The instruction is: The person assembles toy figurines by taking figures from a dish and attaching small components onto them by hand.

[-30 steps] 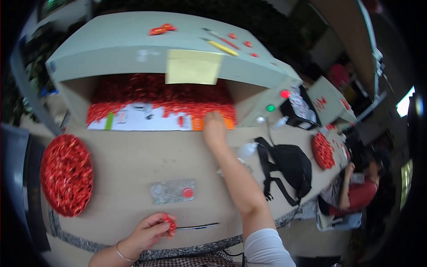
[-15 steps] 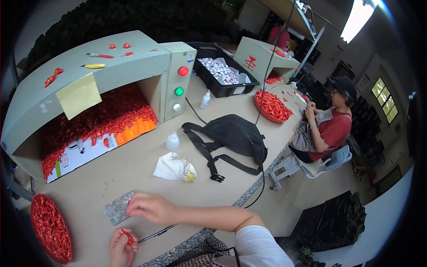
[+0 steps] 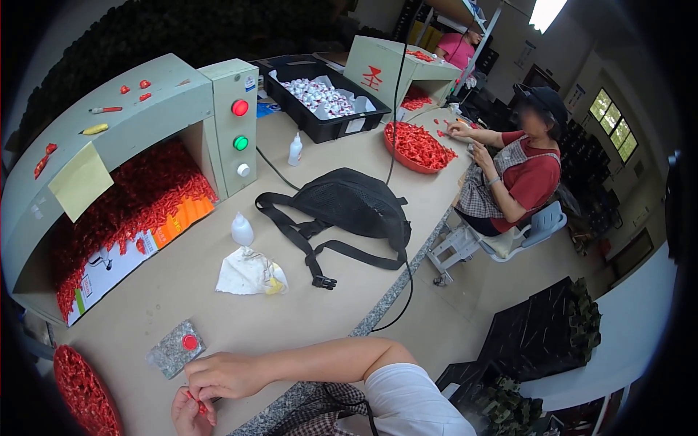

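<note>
My left hand (image 3: 190,413) is closed around small glossy red pieces (image 3: 201,408) at the lower left of the bench. Over it, my right hand (image 3: 224,374) has its fingers pinched together, meeting the left fingertips; what lies between them is hidden. Just beyond both hands rests a grey speckled stone slab (image 3: 166,355), with a round red cap-like piece (image 3: 190,342) on top. A red bowl (image 3: 113,408) heaped with small red pieces stands left of my hands.
A pale green cabinet (image 3: 203,86) with lit buttons holds piled red pieces. Farther off are a white bottle (image 3: 242,231), stained cloth (image 3: 246,278), black waist bag (image 3: 356,200) with a cable (image 3: 411,294), and black crate (image 3: 311,129). A co-worker (image 3: 520,171) sits at right.
My right hand has moved from the slab to my left hand, leaving the round red piece on the slab. The view has shifted. The co-worker's one hand now reaches toward the bench.
</note>
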### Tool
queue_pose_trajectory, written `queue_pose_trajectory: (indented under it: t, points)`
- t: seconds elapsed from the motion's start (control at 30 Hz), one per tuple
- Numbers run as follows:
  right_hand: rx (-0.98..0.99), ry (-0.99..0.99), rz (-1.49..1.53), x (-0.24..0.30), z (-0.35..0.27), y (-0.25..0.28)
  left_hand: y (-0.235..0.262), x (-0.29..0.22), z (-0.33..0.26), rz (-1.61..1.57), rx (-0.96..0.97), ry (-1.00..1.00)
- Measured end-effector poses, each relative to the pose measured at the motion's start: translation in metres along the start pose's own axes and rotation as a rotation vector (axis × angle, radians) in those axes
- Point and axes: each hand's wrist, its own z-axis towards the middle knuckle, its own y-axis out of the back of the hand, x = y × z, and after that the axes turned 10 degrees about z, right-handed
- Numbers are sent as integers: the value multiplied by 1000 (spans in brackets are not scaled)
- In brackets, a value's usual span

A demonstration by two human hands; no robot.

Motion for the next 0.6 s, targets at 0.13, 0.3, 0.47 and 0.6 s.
queue_pose_trajectory:
  t: [0.13,0.3,0.47,0.6]
  points:
    - [-11,14,-2,-5,2,-4,1,-1,-3,-66,-43,-5]
    - [-16,53,-80,-4,0,-5,11,6,-5,-107,-90,-33]
    - [-1,41,-105,-11,1,-3,17,8,2,-153,-27,2]
    - [-17,88,-88,2,1,1,1,3,4,-43,-49,-38]
